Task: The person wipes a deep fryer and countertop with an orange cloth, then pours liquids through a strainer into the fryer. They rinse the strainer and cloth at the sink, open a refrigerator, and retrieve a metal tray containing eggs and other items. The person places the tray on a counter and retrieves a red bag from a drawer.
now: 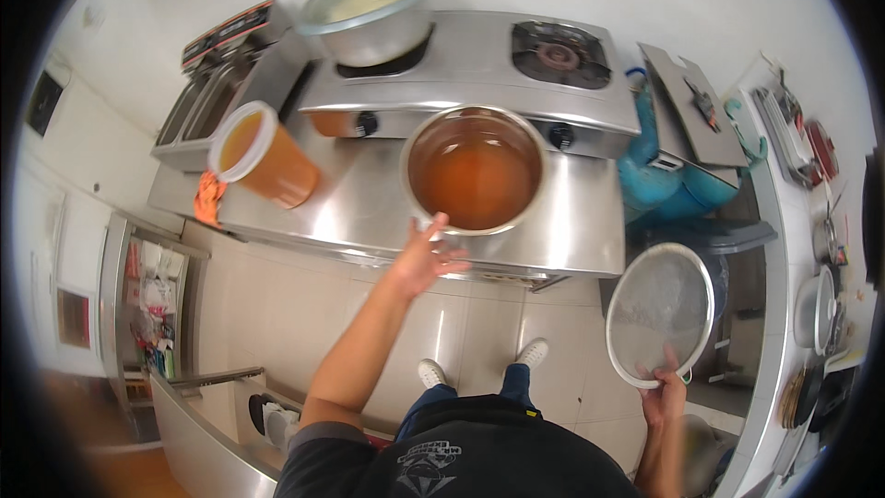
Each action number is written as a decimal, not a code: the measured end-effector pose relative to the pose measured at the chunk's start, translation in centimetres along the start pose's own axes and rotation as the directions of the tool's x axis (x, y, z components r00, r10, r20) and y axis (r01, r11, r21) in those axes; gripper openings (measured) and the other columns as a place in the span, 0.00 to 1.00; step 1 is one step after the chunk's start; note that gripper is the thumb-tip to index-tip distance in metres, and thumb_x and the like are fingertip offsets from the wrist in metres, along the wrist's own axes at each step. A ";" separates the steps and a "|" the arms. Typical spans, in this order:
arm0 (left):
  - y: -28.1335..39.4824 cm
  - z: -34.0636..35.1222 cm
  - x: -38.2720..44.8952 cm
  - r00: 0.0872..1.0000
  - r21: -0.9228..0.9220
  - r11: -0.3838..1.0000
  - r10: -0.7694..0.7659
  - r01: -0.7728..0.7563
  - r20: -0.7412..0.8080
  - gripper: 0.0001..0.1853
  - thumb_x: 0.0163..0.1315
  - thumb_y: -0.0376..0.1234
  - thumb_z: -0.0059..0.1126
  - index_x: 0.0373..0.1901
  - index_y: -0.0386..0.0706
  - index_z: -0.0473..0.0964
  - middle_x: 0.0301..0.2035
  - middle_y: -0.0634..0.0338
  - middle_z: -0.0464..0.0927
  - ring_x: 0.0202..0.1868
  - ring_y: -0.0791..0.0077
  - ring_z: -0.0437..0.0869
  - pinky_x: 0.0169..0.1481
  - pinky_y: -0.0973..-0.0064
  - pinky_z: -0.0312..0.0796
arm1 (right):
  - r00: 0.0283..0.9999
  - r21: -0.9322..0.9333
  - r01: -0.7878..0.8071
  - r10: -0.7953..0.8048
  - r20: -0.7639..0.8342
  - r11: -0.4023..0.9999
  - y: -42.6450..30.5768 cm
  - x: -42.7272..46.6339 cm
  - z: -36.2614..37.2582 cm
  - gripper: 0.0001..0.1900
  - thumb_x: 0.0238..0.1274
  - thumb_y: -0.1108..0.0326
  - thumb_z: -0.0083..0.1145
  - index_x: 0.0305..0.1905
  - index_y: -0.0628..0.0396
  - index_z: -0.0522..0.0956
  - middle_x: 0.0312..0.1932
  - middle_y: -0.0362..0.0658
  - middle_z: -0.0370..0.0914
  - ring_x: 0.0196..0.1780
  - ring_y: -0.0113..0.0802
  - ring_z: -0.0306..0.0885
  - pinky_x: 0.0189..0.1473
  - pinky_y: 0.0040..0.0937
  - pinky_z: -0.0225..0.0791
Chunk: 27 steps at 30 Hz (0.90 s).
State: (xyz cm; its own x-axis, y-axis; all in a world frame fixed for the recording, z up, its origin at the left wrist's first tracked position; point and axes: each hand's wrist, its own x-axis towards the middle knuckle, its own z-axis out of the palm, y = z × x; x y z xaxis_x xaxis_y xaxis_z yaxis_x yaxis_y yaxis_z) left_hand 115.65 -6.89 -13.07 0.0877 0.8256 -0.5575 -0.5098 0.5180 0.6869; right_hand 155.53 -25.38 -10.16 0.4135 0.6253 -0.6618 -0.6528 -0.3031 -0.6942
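My left hand (427, 259) is at the near rim of a round metal pot (477, 169) that holds orange-brown liquid; its fingers are spread, and whether they touch the rim is unclear. The pot stands on the steel counter in front of the stove. My right hand (664, 387), low on the right, holds a round fine-mesh strainer (660, 315) by its edge, away from the pot. Left of the pot, a tall translucent plastic container (276, 159) of amber liquid stands on the counter beside an orange cloth (208, 199).
Behind the pot is a two-burner gas stove (470, 76) with a large lidded metal pot (377, 31) on its left burner. A steel appliance with basins (235, 93) stands left. Blue gas cylinders (643, 183) and a dark bin lid (726, 235) are right of the counter.
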 end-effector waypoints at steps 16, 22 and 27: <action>0.0 -17.6 -19.4 0.967 -0.235 0.963 0.074 -0.134 -0.244 0.26 0.65 0.35 0.44 0.62 0.42 0.50 0.53 0.51 0.66 0.51 0.58 0.74 0.52 0.58 0.69 | 0.678 -0.359 -0.030 0.283 0.678 0.933 31.2 -15.6 33.2 0.22 0.61 0.73 0.47 0.60 0.56 0.57 0.46 0.49 0.69 0.47 0.40 0.74 0.44 0.36 0.72; 2.4 -22.0 -18.4 0.826 -0.283 0.893 0.152 -0.350 -0.543 0.26 0.61 0.29 0.39 0.62 0.41 0.51 0.54 0.47 0.65 0.47 0.56 0.76 0.48 0.59 0.73 | 0.375 -0.488 0.108 0.419 0.827 0.866 33.0 -11.2 33.1 0.17 0.62 0.67 0.51 0.55 0.52 0.65 0.41 0.38 0.69 0.43 0.27 0.70 0.44 0.28 0.66; 5.6 -27.1 -18.4 0.667 -0.021 0.887 0.332 -0.462 -0.667 0.22 0.63 0.32 0.41 0.60 0.46 0.57 0.49 0.50 0.70 0.42 0.67 0.77 0.40 0.67 0.76 | 0.907 -0.166 0.405 -0.371 0.202 0.899 22.8 -2.5 31.4 0.24 0.62 0.56 0.52 0.56 0.57 0.60 0.46 0.38 0.65 0.47 0.26 0.66 0.50 0.25 0.61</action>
State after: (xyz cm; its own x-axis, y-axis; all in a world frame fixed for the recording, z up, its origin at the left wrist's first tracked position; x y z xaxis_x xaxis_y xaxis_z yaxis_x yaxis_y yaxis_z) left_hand 87.95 -25.26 -11.62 -0.6817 0.5728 -0.4552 -0.5106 0.0732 0.8567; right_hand 119.73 -11.25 -15.45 0.4885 0.8245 -0.2856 -0.3140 -0.1392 -0.9391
